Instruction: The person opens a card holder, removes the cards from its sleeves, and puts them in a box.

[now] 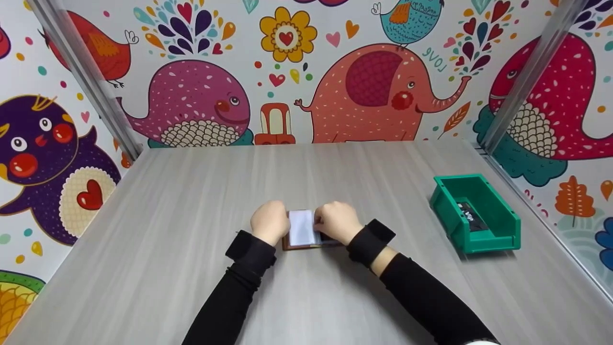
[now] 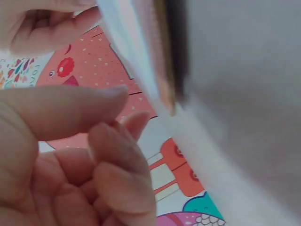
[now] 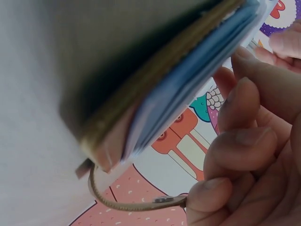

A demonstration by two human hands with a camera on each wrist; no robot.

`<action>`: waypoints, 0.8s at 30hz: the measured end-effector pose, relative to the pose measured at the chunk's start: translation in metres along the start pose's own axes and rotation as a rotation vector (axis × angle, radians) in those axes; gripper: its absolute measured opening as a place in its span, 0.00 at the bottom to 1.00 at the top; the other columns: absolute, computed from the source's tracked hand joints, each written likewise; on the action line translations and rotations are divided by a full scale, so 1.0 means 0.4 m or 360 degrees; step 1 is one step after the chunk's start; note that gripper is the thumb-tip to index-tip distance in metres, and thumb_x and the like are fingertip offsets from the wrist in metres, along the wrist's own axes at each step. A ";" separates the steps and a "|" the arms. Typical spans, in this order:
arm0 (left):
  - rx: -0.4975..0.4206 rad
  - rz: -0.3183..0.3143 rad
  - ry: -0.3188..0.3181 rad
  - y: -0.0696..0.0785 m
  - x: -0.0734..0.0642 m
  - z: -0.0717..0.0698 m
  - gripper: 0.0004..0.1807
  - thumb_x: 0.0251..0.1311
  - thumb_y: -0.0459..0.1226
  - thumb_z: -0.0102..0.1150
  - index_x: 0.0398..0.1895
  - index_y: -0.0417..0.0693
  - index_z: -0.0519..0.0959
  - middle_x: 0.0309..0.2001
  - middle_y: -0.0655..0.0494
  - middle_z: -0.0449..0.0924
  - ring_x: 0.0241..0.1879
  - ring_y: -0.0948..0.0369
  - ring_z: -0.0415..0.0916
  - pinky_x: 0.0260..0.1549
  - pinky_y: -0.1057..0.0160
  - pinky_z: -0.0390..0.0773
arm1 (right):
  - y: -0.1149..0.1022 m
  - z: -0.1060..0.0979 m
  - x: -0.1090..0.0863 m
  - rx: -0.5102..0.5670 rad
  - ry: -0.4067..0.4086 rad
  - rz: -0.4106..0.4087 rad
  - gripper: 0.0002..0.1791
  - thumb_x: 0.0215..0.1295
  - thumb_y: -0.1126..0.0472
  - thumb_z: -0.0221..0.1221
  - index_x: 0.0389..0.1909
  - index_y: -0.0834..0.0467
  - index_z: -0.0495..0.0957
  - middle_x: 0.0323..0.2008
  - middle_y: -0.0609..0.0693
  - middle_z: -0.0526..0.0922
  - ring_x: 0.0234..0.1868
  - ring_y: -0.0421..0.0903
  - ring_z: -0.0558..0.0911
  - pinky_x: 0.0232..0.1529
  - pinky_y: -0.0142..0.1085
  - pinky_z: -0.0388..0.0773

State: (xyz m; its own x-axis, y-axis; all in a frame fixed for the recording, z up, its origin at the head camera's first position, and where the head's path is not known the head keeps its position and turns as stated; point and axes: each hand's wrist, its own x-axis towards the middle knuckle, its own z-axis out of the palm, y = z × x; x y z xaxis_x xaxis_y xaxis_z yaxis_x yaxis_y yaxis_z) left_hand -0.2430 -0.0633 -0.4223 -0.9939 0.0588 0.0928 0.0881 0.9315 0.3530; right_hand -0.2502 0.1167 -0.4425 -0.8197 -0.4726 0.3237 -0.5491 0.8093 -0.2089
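A brown card holder [image 1: 293, 247] lies open on the table, with a stack of clear plastic sleeves [image 1: 300, 227] upright in the head view's middle. My right hand [image 1: 339, 221] is on its right side, thumb and forefinger pinching the edge of the sleeves; a dark patch shows just under that hand. My left hand [image 1: 270, 221] stays by the left edge, its fingers loosely curled and holding nothing in the left wrist view. A thin strap with a metal snap [image 3: 163, 199] sticks out from the holder in the right wrist view.
To the right stands a green plastic bin [image 1: 493, 239] with black cards [image 1: 471, 218] lying in it, one lettered "Vip". A wall with cartoon animals rises behind the pale wood-grain table [image 1: 191, 191], and metal posts [image 1: 91, 81] frame its sides.
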 end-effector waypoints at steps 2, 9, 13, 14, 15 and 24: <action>-0.0032 0.0039 0.0037 0.007 -0.003 -0.003 0.10 0.52 0.28 0.58 0.16 0.44 0.75 0.25 0.51 0.79 0.26 0.53 0.77 0.24 0.51 0.78 | 0.000 0.000 0.001 0.0000 -0.0004 0.0005 0.06 0.48 0.63 0.74 0.24 0.56 0.86 0.22 0.48 0.84 0.24 0.49 0.81 0.26 0.46 0.78; -0.0030 0.0125 0.0055 0.020 -0.009 0.016 0.07 0.49 0.29 0.63 0.17 0.44 0.78 0.25 0.50 0.81 0.26 0.52 0.79 0.24 0.51 0.78 | 0.001 0.000 0.001 -0.0006 0.0002 -0.0003 0.06 0.48 0.62 0.75 0.23 0.56 0.86 0.21 0.47 0.83 0.23 0.48 0.81 0.25 0.45 0.78; 0.0004 0.0129 0.0035 0.023 -0.009 0.031 0.04 0.47 0.28 0.63 0.20 0.42 0.80 0.28 0.48 0.83 0.28 0.51 0.80 0.25 0.51 0.79 | 0.002 0.001 0.001 -0.0002 0.0013 -0.0021 0.07 0.48 0.61 0.75 0.23 0.56 0.85 0.21 0.47 0.83 0.22 0.48 0.80 0.25 0.45 0.77; 0.0015 0.0125 0.0030 0.024 -0.009 0.034 0.03 0.47 0.27 0.63 0.21 0.42 0.80 0.29 0.48 0.83 0.29 0.51 0.80 0.25 0.51 0.79 | 0.002 0.001 0.001 0.0002 0.0016 -0.0021 0.07 0.48 0.61 0.75 0.22 0.56 0.85 0.21 0.47 0.83 0.22 0.48 0.80 0.25 0.45 0.77; 0.0028 0.0119 0.0022 0.024 -0.009 0.036 0.03 0.47 0.27 0.63 0.22 0.42 0.80 0.30 0.48 0.83 0.29 0.51 0.80 0.25 0.51 0.79 | 0.002 0.002 0.001 0.0003 0.0018 -0.0021 0.07 0.48 0.61 0.75 0.22 0.56 0.85 0.21 0.47 0.83 0.22 0.48 0.80 0.25 0.44 0.77; 0.0092 0.0137 -0.0012 0.028 -0.009 0.039 0.04 0.47 0.26 0.64 0.26 0.42 0.82 0.32 0.47 0.84 0.32 0.50 0.81 0.28 0.50 0.80 | 0.002 0.002 0.000 0.0033 0.0002 -0.0022 0.05 0.49 0.63 0.73 0.25 0.57 0.86 0.23 0.49 0.85 0.23 0.49 0.81 0.26 0.46 0.78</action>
State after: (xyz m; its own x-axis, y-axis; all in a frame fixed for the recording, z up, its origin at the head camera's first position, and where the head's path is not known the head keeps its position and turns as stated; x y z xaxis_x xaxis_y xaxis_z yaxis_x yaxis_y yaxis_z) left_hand -0.2394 -0.0475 -0.4330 -0.9834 0.1417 0.1135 0.1692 0.9421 0.2895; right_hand -0.2508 0.1172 -0.4433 -0.8120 -0.4830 0.3278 -0.5634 0.7953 -0.2237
